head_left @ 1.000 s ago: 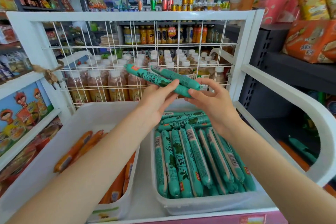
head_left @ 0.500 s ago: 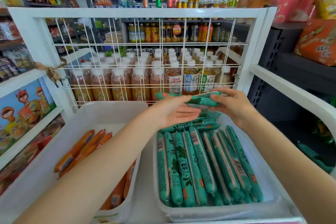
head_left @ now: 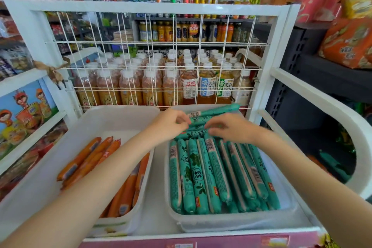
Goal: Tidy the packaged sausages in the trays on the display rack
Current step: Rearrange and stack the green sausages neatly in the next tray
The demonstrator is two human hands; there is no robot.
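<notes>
my left hand [head_left: 173,125] and my right hand [head_left: 231,129] have come down from mid-air to the far end of the right tray [head_left: 237,223], at the middle of the frame. a second ago they held two green sausages up in front of the wire grid [head_left: 161,56]; now those lie crosswise with the stack of crosswise green sausages [head_left: 203,125] at the back of the tray. both hands have fingers curled onto that stack, pinching or nudging the packs, though the blur keeps me from telling exactly which pack each one holds. nearer to me, the lengthwise row of green sausages [head_left: 217,175] fills the tray side by side. lower left of the frame, the left tray [head_left: 120,115] holds orange sausages [head_left: 88,161] lying loose and slanted. i judge the green tray nearly tidy, with the orange one not yet done.
</notes>
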